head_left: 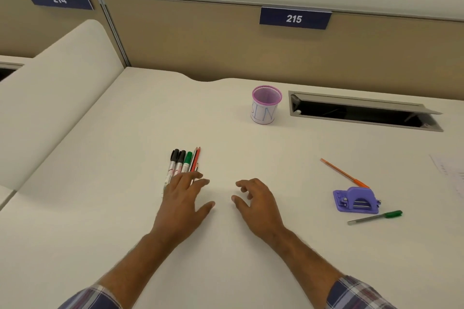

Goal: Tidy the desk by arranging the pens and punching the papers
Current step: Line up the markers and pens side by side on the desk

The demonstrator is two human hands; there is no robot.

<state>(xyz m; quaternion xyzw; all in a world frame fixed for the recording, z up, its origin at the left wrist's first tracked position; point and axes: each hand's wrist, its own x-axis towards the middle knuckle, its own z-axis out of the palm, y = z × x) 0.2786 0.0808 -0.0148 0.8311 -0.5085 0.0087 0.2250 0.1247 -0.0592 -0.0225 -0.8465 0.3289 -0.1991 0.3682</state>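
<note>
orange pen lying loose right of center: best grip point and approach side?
Pinch the orange pen mid-barrel from above, fingers across its thin shaft. It lies flat on the desk, running diagonally, with its near end close to the purple hole punch. The far half has bare desk on both sides, so the right hand, open and nearest, likely suits best.

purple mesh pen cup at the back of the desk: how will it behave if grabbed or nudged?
The pen cup looks like thin wire mesh and appears empty, so it is probably light and would slide or tip from a push near its rim. It stands upright on the smooth desk, so little friction is likely. The paper wrap around it may make a grip slippery.
</note>
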